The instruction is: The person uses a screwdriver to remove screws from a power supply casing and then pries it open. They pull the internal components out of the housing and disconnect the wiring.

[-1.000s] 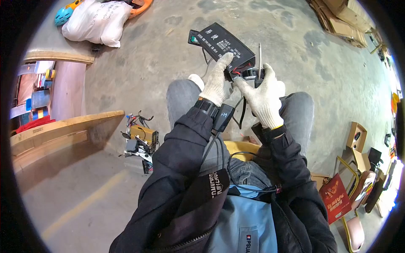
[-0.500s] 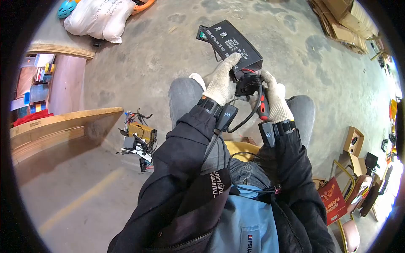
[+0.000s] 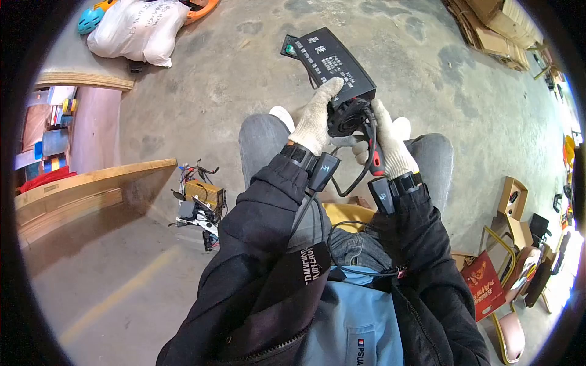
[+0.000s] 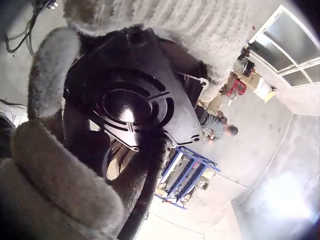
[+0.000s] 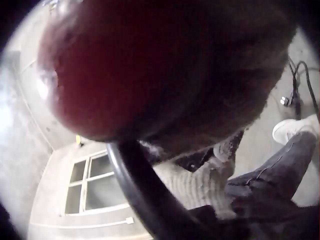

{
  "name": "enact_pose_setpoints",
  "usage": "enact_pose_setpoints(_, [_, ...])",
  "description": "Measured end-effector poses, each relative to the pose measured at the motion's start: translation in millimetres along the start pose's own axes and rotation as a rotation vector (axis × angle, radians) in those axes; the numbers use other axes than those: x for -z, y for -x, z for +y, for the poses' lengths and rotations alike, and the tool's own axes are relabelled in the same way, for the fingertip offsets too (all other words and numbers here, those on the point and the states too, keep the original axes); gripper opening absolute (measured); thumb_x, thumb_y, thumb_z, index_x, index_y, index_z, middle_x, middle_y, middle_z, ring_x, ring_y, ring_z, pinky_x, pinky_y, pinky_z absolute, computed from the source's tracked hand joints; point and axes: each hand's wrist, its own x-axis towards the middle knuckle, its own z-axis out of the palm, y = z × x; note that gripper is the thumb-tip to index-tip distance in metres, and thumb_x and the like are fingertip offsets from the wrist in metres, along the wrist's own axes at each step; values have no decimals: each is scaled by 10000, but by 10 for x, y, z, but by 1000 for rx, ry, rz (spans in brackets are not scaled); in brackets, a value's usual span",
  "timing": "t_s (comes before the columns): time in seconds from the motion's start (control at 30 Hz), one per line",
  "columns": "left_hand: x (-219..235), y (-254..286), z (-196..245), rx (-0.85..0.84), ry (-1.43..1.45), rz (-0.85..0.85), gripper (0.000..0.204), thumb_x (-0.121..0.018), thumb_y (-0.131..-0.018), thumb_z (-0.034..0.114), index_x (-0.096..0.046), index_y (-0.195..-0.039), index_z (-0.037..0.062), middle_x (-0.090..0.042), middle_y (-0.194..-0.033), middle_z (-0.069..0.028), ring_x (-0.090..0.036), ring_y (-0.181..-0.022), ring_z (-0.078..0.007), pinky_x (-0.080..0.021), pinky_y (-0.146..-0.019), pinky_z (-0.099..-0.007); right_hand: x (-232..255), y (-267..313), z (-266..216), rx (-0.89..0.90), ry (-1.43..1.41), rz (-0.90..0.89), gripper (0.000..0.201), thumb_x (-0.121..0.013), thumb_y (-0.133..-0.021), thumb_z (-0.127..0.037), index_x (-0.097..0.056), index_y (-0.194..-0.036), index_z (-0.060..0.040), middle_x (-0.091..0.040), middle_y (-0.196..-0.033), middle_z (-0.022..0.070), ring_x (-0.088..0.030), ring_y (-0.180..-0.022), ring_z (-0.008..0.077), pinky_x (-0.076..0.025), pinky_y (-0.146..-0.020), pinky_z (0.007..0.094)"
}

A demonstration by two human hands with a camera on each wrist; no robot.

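In the head view, a black charger (image 3: 342, 64) with white lettering is held up in front of the knees. My gloved left hand (image 3: 314, 122) grips its near end, thumb on the lettered face. At that end sits a black end cover (image 3: 347, 119), tilted towards me; the left wrist view shows its round, slotted grille. My gloved right hand (image 3: 394, 143) holds a screwdriver (image 3: 376, 163) by its red and black handle, with fingers right at the cover's edge. The screwdriver's shaft is hidden. A black cord (image 3: 348, 190) loops down from the cover.
On the floor at the left lies a heap of electrical parts (image 3: 201, 201), close to a wooden board (image 3: 97, 177). A white sack (image 3: 140, 30) stands at the upper left. Flattened cardboard (image 3: 488, 30) and a red box (image 3: 482, 287) are on the right.
The screwdriver has turned over: its shaft pointed up, now its red handle shows below the fingers. The end cover has swung round to face me. The charger has shifted slightly right.
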Motion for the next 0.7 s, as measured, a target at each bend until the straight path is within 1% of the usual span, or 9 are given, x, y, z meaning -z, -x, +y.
enact_pose_setpoints(0.03, [-18, 20, -2, 2, -2, 0, 393, -677, -1000, 364, -653, -1267, 76, -750, -1108, -111, -764, -896, -240, -649, -800, -406, -18, 39, 2, 89, 92, 10, 622, -615, -968, -677, -650, -1125, -77, -679, -796, 179, -579, -432, 226, -482, -364, 327])
enact_pose_setpoints(0.1, [-65, 47, 11, -11, 2, 57, 411, -677, -1002, 355, -646, -1284, 58, -750, -1128, -123, -771, -904, -250, -658, -806, -407, 148, -140, 70, 81, 111, -66, 637, -621, -972, -670, -656, -1175, -67, -699, -828, 175, -610, -462, 213, -516, -387, 329])
enact_pose_setpoints(0.17, [-43, -7, -8, -9, 21, 53, 413, -689, -997, 350, -647, -1281, 53, -750, -1133, -131, -774, -905, -259, -663, -803, -400, 248, -318, 142, 84, 183, 111, 625, -626, -981, -646, -655, -1192, -58, -709, -844, 161, -619, -484, 200, -520, -390, 334])
enact_pose_setpoints(0.2, [-69, 21, 4, -14, 30, 87, 397, -710, -982, 325, -642, -1262, 52, -744, -1124, -128, -765, -928, -261, -653, -840, -399, 209, -220, 105, 199, 290, 119, 603, -632, -994, -609, -665, -1192, -40, -719, -843, 140, -627, -507, 176, -520, -415, 316])
enact_pose_setpoints(0.23, [-90, 48, 11, -18, 39, 122, 382, -730, -967, 300, -636, -1242, 52, -738, -1115, -125, -756, -950, -263, -643, -877, -398, 245, -249, 122, 201, 286, 121, 603, -632, -994, -609, -665, -1192, -40, -719, -843, 140, -627, -507, 176, -520, -415, 316])
enact_pose_setpoints(0.43, [-78, 0, -29, -87, 17, 87, 434, -725, -975, 341, -648, -1266, 28, -748, -1136, -136, -768, -939, -257, -654, -841, -374, 274, -128, 48, 505, 421, 253, 500, -710, -979, -435, -678, -1205, 10, -695, -797, 82, -593, -503, 121, -496, -474, 271])
enact_pose_setpoints(0.5, [-73, 11, -22, -101, -7, 107, 437, -721, -978, 343, -647, -1268, 24, -748, -1136, -140, -768, -943, -256, -654, -840, -365, 104, 145, -81, 463, 687, 249, 632, -745, -934, -480, -644, -1313, 15, -666, -855, 23, -618, -694, 102, -498, -619, 264])
enact_pose_setpoints(0.57, [-26, 0, -19, -54, -18, 71, 444, -715, -982, 342, -643, -1277, 18, -746, -1138, -147, -768, -939, -253, -654, -837, -362, 48, 196, -101, 450, 682, 208, 682, -773, -890, -515, -648, -1308, 9, -699, -878, 57, -645, -659, 116, -524, -630, 275])
enact_pose_setpoints(0.7, [14, -24, -26, -35, -22, 22, 449, -716, -981, 338, -642, -1287, 18, -744, -1132, -148, -767, -930, -246, -654, -832, -358, 45, 79, -81, 596, 1002, 267, 715, -783, -847, -554, -663, -1257, 19, -745, -895, 155, -695, -628, 151, -545, -598, 302])
